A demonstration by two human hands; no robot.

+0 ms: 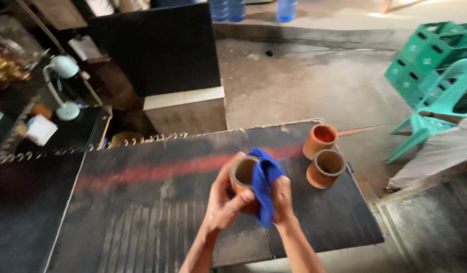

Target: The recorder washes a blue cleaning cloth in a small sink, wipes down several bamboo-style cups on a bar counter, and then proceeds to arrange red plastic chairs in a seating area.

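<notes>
together over the dark table (142, 212), both forearms angle up from the lower edge. the left hand (224, 202) wraps round a terracotta cup (242, 177), tilted with its mouth showing; the right hand (282, 199) pinches a blue cloth (263, 184) draped over its rim. two more clay cups (324, 156) stand nearby.

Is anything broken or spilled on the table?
Nothing looks broken or spilled. The left hand holds a clay cup and the right hand presses a blue cloth over its rim. Two more clay cups stand upright, close together near the dark table's far right corner.
</notes>
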